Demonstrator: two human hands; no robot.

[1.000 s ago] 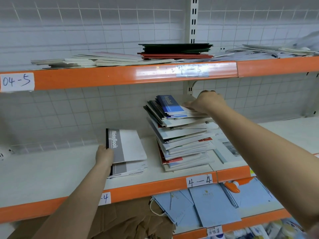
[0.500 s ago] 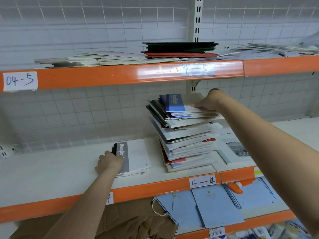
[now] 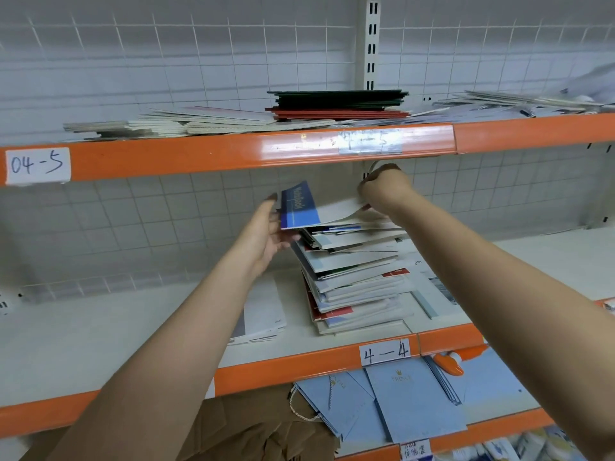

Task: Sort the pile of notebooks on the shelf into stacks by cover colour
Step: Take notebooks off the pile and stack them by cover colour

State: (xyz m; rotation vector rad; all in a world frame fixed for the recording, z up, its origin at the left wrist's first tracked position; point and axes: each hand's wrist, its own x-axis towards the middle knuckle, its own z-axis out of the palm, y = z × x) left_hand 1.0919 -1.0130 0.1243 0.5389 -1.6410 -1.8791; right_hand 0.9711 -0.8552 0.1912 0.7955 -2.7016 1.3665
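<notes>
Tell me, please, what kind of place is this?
Probably a stockroom or the shelving of a stationery shop. The orange-edged metal shelf carries handwritten location labels, a wire grid panel backs the rack, and a pile of notebooks and paper gift bags lie stored on the shelves.

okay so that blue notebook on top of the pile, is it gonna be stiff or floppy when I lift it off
Probably floppy: the blue notebook already curves upward where the right hand pinches its edge. Likely light, being thin. The leaning pile beneath might shift.
</notes>
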